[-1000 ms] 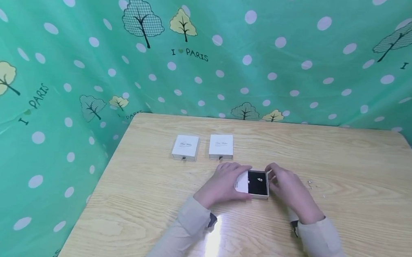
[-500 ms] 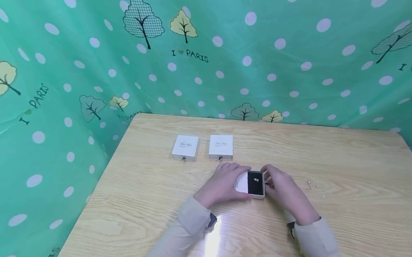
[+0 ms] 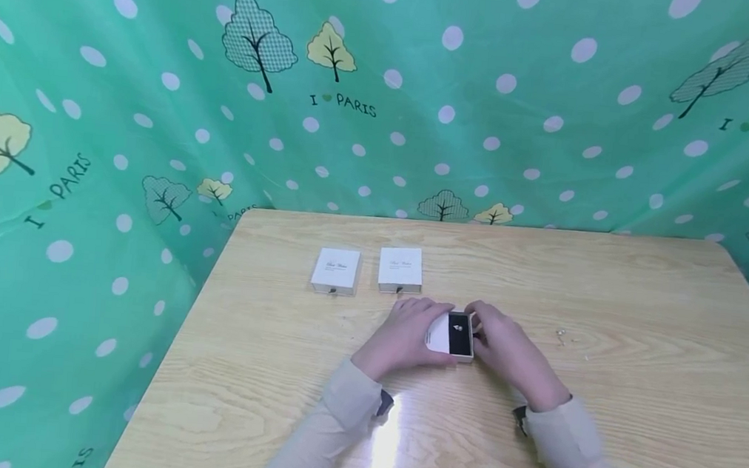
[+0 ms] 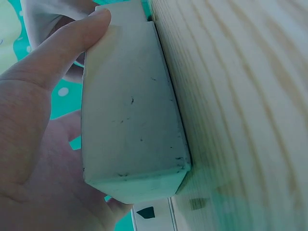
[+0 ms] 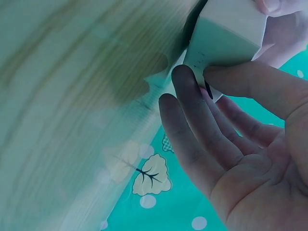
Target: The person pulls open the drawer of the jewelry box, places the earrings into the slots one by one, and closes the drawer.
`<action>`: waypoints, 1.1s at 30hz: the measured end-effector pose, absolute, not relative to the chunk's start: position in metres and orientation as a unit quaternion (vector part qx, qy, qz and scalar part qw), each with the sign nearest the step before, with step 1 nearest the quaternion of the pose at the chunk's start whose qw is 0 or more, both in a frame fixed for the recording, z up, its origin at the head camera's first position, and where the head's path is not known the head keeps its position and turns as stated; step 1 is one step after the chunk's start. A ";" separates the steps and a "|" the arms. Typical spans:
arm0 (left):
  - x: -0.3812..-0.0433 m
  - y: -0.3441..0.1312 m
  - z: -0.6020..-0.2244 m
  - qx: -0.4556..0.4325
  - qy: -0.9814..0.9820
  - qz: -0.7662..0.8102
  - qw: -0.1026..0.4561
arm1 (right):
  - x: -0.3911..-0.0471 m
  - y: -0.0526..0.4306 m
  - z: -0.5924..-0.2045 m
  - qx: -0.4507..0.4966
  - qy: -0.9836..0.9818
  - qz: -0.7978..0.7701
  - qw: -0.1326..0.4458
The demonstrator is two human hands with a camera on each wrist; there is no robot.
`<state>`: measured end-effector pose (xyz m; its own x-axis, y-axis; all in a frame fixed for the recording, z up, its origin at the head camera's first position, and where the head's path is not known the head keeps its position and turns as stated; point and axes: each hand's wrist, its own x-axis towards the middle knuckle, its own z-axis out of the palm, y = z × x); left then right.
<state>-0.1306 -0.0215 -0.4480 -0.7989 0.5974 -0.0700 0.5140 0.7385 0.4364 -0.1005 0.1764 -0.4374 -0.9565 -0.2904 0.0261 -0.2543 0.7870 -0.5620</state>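
My left hand [image 3: 405, 337] grips the white sleeve of a small drawer-style jewellery box [image 3: 438, 335], thumb along the near side and fingers along the far side. The drawer is partly out to the right. On its black lining [image 3: 457, 339] lies a small shiny piece of jewellery [image 3: 457, 328], possibly an earring. My right hand [image 3: 508, 350] is at the drawer's outer end. In the right wrist view its thumb presses the white end face [image 5: 231, 36] beside a black pull tab [image 5: 208, 90], and the other fingers extend loosely below.
Two closed white boxes with printed lids, a left one [image 3: 336, 269] and a right one [image 3: 401, 269], stand farther back on the wooden table [image 3: 643, 302]. Tiny shiny pieces [image 3: 561, 336] lie right of my right hand. A green patterned cloth [image 3: 381, 160] hangs behind.
My right hand has moved left, and the drawer has slid farther into the sleeve, so less black lining shows. My left hand has stayed in place on the box.
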 end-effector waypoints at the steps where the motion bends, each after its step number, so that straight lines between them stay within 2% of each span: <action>1: -0.130 -0.021 -0.448 0.300 0.927 0.203 0.103 | -0.100 0.175 -0.438 -0.144 0.945 -0.292 0.031; 21: -0.131 -0.019 -0.451 0.299 0.923 0.218 0.103 | -0.100 0.166 -0.444 -0.173 0.945 -0.276 -0.005; 33: -0.131 -0.020 -0.454 0.299 0.920 0.236 0.094 | -0.102 0.157 -0.443 -0.164 0.945 -0.281 0.023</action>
